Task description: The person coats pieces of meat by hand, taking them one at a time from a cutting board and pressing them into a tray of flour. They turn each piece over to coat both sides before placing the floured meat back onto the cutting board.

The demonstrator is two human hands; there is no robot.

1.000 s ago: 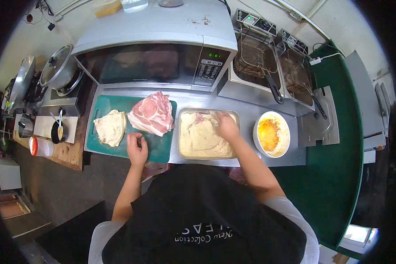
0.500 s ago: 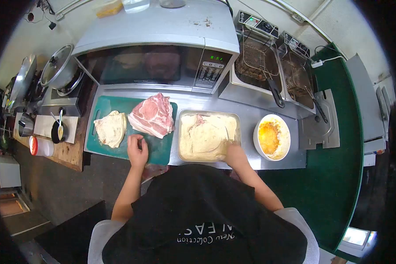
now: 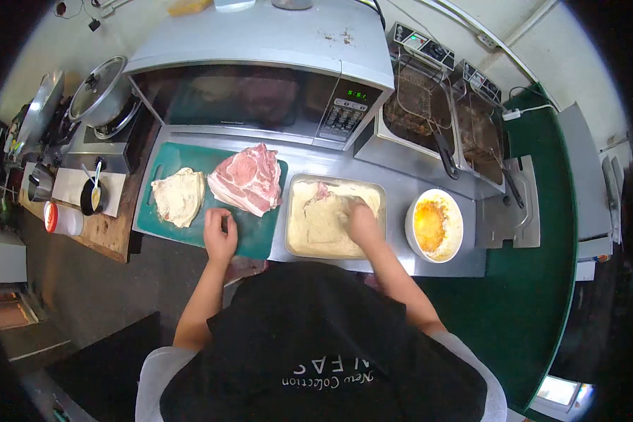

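A metal tray holds pale flour or crumbs, with a bit of pink meat showing near its upper left. My right hand is over the tray's right half, its fingertips down at the crumbs and blurred. On the green cutting board, a coated piece of meat lies at the left and raw pink meat slices at the right. My left hand rests on the board's lower part below the meat, fingers loosely curled and apart, with nothing in them.
A white bowl with yellow-orange mixture stands right of the tray. Behind are a microwave and two fryers with baskets. At the left, a lidded pot sits on a stove; a small black pan and a red-lidded jar stand nearby.
My right hand has moved up from the tray's lower right edge to its upper right part. My left hand has stayed on the board. The view has shifted slightly.
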